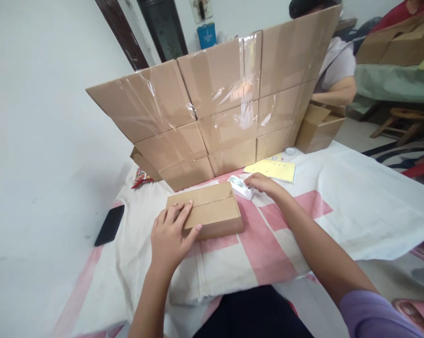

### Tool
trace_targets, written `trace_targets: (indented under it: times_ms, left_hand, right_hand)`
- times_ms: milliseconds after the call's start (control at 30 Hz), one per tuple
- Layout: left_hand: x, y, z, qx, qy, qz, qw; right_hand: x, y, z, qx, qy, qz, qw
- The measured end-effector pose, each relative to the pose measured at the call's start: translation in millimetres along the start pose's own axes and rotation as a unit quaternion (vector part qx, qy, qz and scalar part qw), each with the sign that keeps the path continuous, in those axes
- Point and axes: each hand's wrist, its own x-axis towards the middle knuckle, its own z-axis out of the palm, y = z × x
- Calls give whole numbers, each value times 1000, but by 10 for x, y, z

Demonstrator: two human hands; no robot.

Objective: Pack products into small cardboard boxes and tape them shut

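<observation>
A closed brown cardboard box (212, 209) lies flat in front of me, with a seam along its top. My left hand (173, 227) rests on the box's left part, fingers spread over the top and thumb at the front edge. Just beyond the box's right corner is a small white tape dispenser (237, 184) with something clear in it, seemingly a tape roll. My right hand (260, 183) has its fingers closed at the dispenser's right end. Its fingertips are partly hidden, so any tape between them cannot be made out.
A tall cardboard wall (229, 105) stands behind the box. Yellow paper (273, 170) and a clear tape roll (289, 151) lie right of it. A black phone (109, 225) and red packet (141, 178) are left. Another person (338, 70) sits behind an open box (319, 126).
</observation>
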Motion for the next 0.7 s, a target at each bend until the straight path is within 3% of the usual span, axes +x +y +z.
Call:
trace_targets:
  times_ms: [233,467,700]
  left_hand:
    - [2,-5,5,-1,8,17,1000]
    - [2,30,-29,18,7,21,1000]
    - [4,36,-38,12,10,21,1000]
  right_hand:
    - [-69,-96,-49,61,-27,23,998]
    - [-155,-32,-71,117,-35,16,992]
    - [-268,-26,-91,113,-42,12,993]
